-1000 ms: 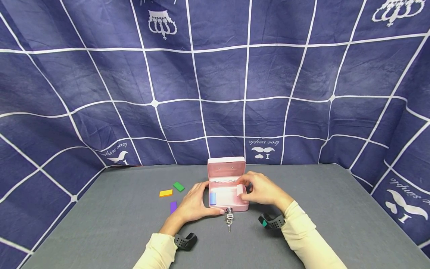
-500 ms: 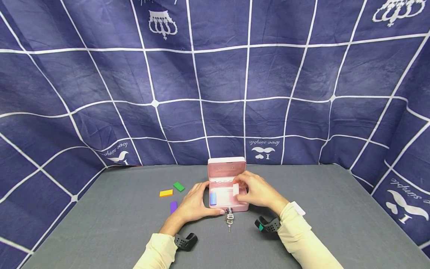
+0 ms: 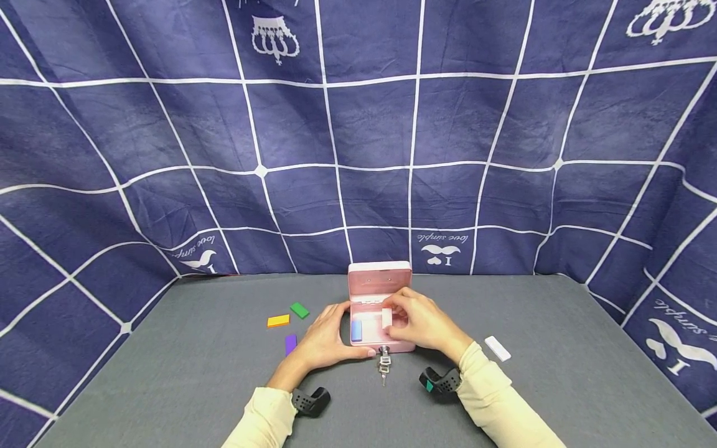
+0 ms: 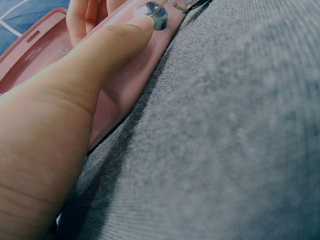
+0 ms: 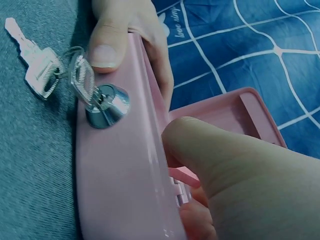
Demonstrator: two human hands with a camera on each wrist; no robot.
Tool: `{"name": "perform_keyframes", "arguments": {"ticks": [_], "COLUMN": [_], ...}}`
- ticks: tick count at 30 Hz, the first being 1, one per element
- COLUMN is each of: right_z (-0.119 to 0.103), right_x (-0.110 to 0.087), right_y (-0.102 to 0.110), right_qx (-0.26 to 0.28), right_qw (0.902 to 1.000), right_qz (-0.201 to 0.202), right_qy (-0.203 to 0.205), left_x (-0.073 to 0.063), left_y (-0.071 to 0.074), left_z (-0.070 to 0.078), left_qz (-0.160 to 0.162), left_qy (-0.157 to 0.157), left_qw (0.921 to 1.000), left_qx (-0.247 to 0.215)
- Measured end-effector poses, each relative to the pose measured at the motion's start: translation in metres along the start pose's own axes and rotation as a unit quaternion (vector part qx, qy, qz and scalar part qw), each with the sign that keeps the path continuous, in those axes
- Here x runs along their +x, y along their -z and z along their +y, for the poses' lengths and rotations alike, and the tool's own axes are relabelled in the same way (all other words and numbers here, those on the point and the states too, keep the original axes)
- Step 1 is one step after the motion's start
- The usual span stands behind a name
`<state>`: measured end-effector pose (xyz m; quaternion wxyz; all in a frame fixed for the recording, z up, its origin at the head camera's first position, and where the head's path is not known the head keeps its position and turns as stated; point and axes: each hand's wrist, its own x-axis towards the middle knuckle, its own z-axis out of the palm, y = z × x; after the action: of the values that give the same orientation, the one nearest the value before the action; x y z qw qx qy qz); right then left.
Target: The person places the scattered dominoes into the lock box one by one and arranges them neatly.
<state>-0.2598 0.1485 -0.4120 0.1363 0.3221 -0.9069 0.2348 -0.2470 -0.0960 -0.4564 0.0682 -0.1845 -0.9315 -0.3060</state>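
Observation:
A small pink metal cash box (image 3: 400, 348) stands on the table with its lid (image 3: 379, 283) up. My left hand (image 3: 323, 337) holds the box by its left side, thumb along the front and fingers towards the back. In the right wrist view, that thumb lies beside the lock (image 5: 107, 107), where a key is inserted. My right hand (image 3: 424, 320) reaches into the box and pinches a pale pink block (image 3: 387, 318) upright between thumb and fingers. Against the box's left inner wall sits a blue block (image 3: 356, 331).
Left of the box lie a green block (image 3: 299, 310), an orange block (image 3: 278, 321) and a purple block (image 3: 290, 343). A white block (image 3: 497, 348) lies right of my right forearm. Keys (image 3: 384, 364) hang from the lock. Behind the table rises a blue checked cloth (image 3: 370, 124).
My right hand has moved left inside the box with the pale pink block. The white block has come into view from behind the right sleeve. My left hand keeps its hold.

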Motion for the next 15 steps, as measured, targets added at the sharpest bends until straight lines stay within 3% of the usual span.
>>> {"name": "perform_keyframes", "arguments": {"ticks": [15], "right_z": [-0.0021], "right_x": [0.0015], "right_y": [-0.008], "right_qx": [-0.019], "right_qw": [0.9994], "right_qz": [-0.015], "right_qy": [0.025], "left_x": [0.0003], "left_y": [-0.0001], "left_z": [-0.0015], "left_qz": [-0.003], "left_qy": [-0.001], "left_qw": [0.9999], "left_qx": [-0.012]}}
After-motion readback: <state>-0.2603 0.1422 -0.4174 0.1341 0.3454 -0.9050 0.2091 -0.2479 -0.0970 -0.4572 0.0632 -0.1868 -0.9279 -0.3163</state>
